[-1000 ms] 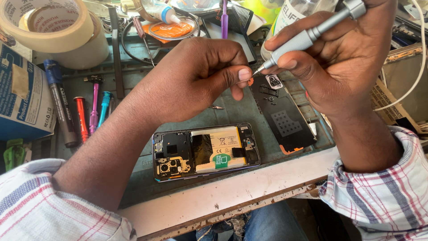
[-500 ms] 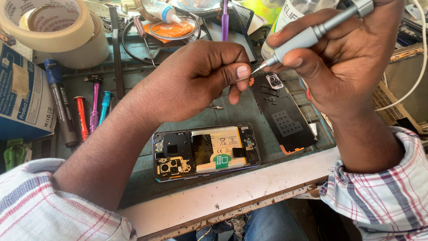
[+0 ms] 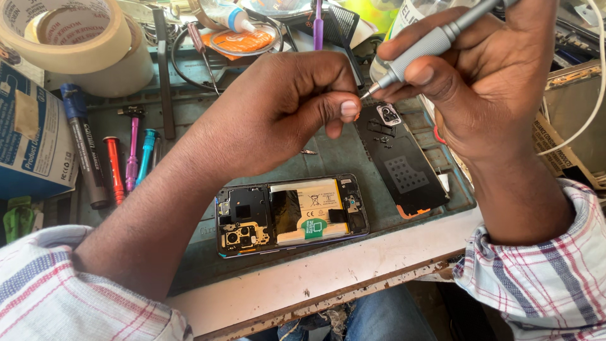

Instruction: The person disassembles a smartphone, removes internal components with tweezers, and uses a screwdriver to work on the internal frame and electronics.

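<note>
My right hand (image 3: pixel 483 79) grips a grey precision screwdriver (image 3: pixel 435 41), its tip pointing left at my left hand's fingertips. My left hand (image 3: pixel 287 104) is raised above the green mat (image 3: pixel 328 155), thumb and fingers pinched together at the tip; whether something tiny sits between them I cannot tell. Below both hands lies an opened smartphone (image 3: pixel 290 215) with its battery and camera modules exposed. Its removed black back cover (image 3: pixel 401 158) lies to the right on the mat.
Rolls of masking tape (image 3: pixel 69 38) stand at the back left beside a blue box (image 3: pixel 31 126). A black marker (image 3: pixel 85 151) and several coloured screwdrivers (image 3: pixel 129 158) lie on the left. Clutter of tools and a glue bottle (image 3: pixel 230 16) fills the back. The white bench edge (image 3: pixel 341 271) runs along the front.
Both hands stay close together above the mat. The screwdriver tip has shifted slightly up toward my left fingertips; the phone and back cover have not moved.
</note>
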